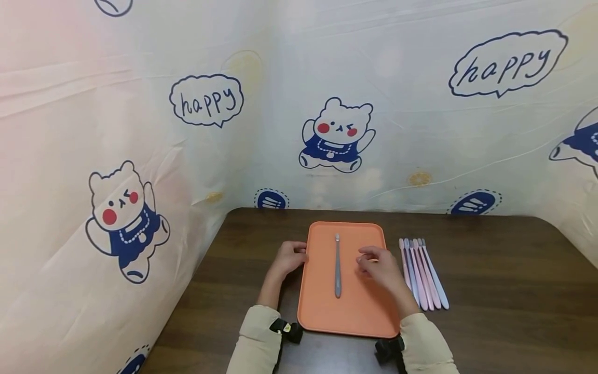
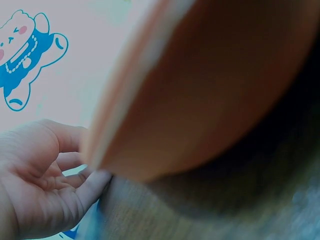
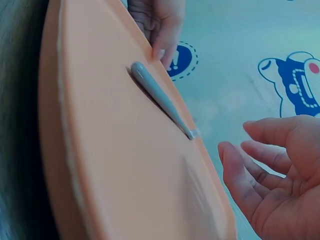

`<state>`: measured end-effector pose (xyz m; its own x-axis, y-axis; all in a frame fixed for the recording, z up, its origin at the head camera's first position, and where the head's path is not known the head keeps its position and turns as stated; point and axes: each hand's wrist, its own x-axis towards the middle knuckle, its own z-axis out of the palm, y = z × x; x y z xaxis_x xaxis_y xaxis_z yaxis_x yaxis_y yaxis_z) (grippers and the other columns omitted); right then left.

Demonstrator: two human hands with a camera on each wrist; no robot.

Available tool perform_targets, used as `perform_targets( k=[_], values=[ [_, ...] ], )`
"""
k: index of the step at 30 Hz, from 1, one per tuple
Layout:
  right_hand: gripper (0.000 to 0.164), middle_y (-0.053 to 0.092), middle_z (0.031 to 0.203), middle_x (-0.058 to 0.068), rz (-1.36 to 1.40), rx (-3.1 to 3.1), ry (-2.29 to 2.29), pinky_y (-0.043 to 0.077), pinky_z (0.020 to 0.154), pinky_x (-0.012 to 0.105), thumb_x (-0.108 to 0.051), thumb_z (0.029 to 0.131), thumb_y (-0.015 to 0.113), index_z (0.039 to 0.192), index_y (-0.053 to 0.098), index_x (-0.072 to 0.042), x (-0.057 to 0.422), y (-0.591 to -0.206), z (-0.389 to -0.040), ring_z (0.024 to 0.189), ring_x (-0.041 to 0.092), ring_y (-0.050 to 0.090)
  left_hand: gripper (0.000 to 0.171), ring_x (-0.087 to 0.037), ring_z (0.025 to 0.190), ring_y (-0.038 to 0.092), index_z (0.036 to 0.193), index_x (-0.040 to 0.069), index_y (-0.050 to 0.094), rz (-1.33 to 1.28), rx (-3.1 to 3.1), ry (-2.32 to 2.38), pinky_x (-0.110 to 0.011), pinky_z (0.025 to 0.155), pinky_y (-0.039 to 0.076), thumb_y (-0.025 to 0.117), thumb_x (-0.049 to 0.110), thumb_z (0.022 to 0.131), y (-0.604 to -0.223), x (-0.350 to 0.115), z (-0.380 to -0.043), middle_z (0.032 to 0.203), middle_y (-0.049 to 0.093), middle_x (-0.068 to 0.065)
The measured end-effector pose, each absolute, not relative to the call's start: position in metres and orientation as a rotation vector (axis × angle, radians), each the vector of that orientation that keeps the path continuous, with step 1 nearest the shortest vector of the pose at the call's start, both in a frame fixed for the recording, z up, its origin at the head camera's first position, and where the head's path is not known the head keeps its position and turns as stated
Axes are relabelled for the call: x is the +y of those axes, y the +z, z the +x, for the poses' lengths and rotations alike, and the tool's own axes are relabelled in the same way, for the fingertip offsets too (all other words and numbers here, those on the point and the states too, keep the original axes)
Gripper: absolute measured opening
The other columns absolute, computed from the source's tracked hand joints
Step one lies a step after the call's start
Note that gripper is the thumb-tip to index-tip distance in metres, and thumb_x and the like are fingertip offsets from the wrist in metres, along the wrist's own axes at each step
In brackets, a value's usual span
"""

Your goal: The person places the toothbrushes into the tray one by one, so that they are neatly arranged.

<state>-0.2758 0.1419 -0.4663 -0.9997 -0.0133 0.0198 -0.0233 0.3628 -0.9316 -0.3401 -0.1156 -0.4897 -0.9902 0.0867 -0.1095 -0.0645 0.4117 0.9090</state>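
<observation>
An orange tray (image 1: 322, 306) lies on the table, with one grey toothbrush (image 1: 338, 270) lengthwise on it, its head toward the far side. My left hand (image 1: 290, 258) pinches the tray's left rim between thumb and fingers; the left wrist view shows this grip (image 2: 55, 175) up close. Over the right half of the tray hovers my right hand (image 1: 380, 267), fingers loosely bent and holding nothing. The right wrist view has the same hand (image 3: 280, 170) with thumb and fingertips apart, and the toothbrush (image 3: 157, 97) beyond it on the tray.
Several pink and blue toothbrushes (image 1: 422, 275) lie side by side on the brown table (image 1: 504, 280), just right of the tray. A patterned cloth (image 1: 397, 67) with bears hangs behind and along the sides. Each wrist wears a dark camera (image 1: 293, 332).
</observation>
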Motion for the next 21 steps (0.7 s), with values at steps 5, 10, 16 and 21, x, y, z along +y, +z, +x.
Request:
perform_targets(
  k=[5, 10, 16, 21],
  values=[
    [0.037, 0.071, 0.107, 0.028, 0.042, -2.559, 1.797, 0.062, 0.07, 0.033, -0.006, 0.097, 0.062, 0.13, 0.06, 0.011, 0.153, -0.464, -0.272, 0.08, 0.024, 0.074, 0.042, -0.018, 0.09, 0.063, 0.126, -0.009, 0.066, 0.011, 2.511, 1.631, -0.032, 0.081, 0.06, 0.067, -0.002, 0.084, -0.491, -0.117, -0.341, 0.109, 0.069, -0.021],
    [0.038, 0.071, 0.108, 0.029, 0.009, -2.555, 1.771, 0.062, 0.069, 0.032, -0.006, 0.097, 0.062, 0.131, 0.06, 0.01, 0.165, -0.463, -0.271, 0.079, 0.026, 0.075, 0.043, -0.019, 0.09, 0.063, 0.127, -0.009, 0.065, 0.009, 2.506, 1.639, -0.034, 0.082, 0.06, 0.067, -0.002, 0.085, -0.491, -0.117, -0.342, 0.11, 0.069, -0.022],
    [0.04, 0.07, 0.111, 0.028, -0.011, -2.578, 1.761, 0.062, 0.072, 0.031, -0.009, 0.099, 0.061, 0.135, 0.058, 0.008, 0.175, -0.463, -0.269, 0.084, 0.026, 0.075, 0.044, -0.019, 0.091, 0.063, 0.128, -0.009, 0.064, 0.009, 2.505, 1.623, -0.033, 0.082, 0.06, 0.067, -0.002, 0.085, -0.49, -0.115, -0.341, 0.11, 0.068, -0.021],
    [0.041, 0.069, 0.113, 0.029, 0.021, -2.576, 1.79, 0.062, 0.074, 0.031, -0.01, 0.1, 0.06, 0.137, 0.056, 0.008, 0.181, -0.464, -0.268, 0.087, 0.025, 0.075, 0.043, -0.02, 0.092, 0.064, 0.128, -0.008, 0.065, 0.0, 2.496, 1.628, -0.033, 0.082, 0.06, 0.067, -0.002, 0.085, -0.491, -0.115, -0.341, 0.11, 0.068, -0.021]
  ],
)
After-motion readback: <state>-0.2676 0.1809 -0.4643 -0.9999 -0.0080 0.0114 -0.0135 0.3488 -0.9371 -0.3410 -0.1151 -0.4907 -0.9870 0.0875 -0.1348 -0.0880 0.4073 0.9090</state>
